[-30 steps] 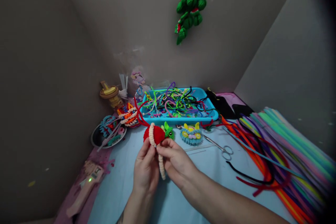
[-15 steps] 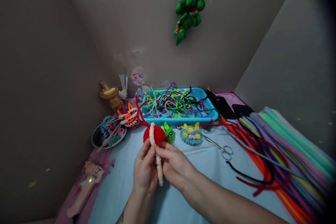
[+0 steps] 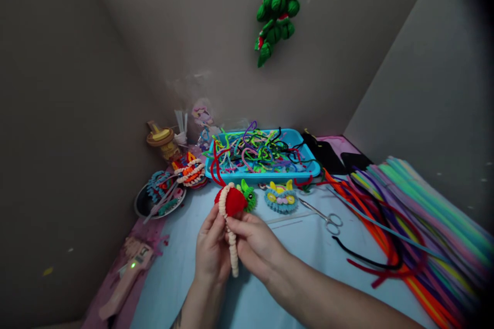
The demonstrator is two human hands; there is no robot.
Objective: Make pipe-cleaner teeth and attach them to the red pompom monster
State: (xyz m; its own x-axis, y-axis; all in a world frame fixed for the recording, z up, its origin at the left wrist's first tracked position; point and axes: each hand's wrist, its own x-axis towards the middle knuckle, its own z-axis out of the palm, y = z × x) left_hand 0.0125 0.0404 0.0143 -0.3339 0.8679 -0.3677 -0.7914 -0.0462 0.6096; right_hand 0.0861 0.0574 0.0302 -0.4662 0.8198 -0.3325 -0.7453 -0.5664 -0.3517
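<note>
Between both hands is a red fuzzy pipe-cleaner piece (image 3: 235,201), rounded, with two red stems rising from its top. A cream coiled pipe-cleaner strip (image 3: 233,249) curves over its left side and hangs down between the hands. My left hand (image 3: 211,244) pinches the piece and strip from the left. My right hand (image 3: 254,241) pinches the strip at the lower edge of the red part, thumb pointing left. Fingers behind the piece are hidden. Just beyond lie a green pipe-cleaner figure (image 3: 249,198) and a blue one with yellow ears (image 3: 281,200).
A blue tray (image 3: 262,179) of pipe-cleaner scraps stands behind. Scissors (image 3: 328,221) and bundled colourful pipe cleaners (image 3: 432,216) lie right. To the left are a metal bowl (image 3: 141,208), an orange-and-cream coiled piece (image 3: 190,172), a lidded cup (image 3: 164,139) and a pink glue gun (image 3: 125,280).
The red piece has turned and shifted slightly right, its red stems now standing more upright. The cream strip's hanging end has dropped a little. Both hands keep their hold.
</note>
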